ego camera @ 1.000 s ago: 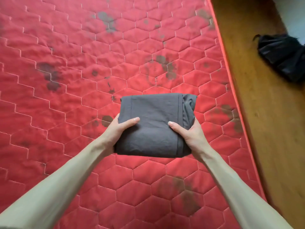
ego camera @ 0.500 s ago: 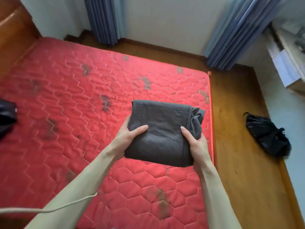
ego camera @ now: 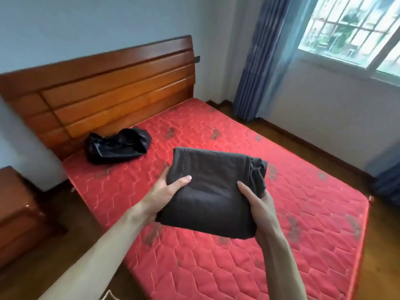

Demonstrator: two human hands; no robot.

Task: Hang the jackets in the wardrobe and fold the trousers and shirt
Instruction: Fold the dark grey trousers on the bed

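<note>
A dark grey folded garment [ego camera: 213, 187] is held in the air above the red quilted mattress [ego camera: 259, 245]. My left hand [ego camera: 166, 191] grips its left edge, thumb on top and fingers underneath. My right hand [ego camera: 257, 202] grips its right side the same way, next to the bunched end of the fabric. A crumpled black garment [ego camera: 118, 146] lies on the mattress near the wooden headboard [ego camera: 112, 94].
A wooden bedside cabinet [ego camera: 17, 213] stands at the left. Blue curtains [ego camera: 257, 61] hang beside a barred window [ego camera: 355, 29] at the upper right. Wooden floor [ego camera: 324, 148] runs along the far side of the bed.
The view has swung round from the foot of the bed to the headboard side. Both hands keep the same grip on the folded garment, carried along with the turn.
</note>
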